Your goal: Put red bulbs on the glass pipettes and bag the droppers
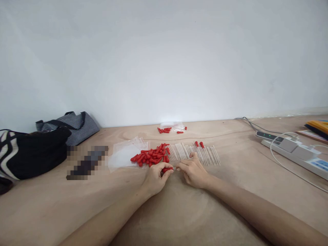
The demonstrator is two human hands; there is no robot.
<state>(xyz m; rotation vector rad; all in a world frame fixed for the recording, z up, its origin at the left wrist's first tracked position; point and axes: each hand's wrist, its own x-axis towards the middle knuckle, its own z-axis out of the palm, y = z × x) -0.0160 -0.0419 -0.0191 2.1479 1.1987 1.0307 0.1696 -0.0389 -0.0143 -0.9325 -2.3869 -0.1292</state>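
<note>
Left hand is pinching red bulb; right hand is pinching clear tube, lying sideways, end-on to bulb's right.

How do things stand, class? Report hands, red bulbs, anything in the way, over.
Left hand: pinching red bulb. Right hand: gripping thin tube at bulb's end. Red pile just beyond left hand. Nothing visibly blocking hands; power strip off right.

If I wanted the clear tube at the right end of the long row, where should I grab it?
I'd pinch that clear tube around its middle, fingers coming from above and the right. It's thin and straight, lies on the table, and its neighbours crowd its left side.
</note>
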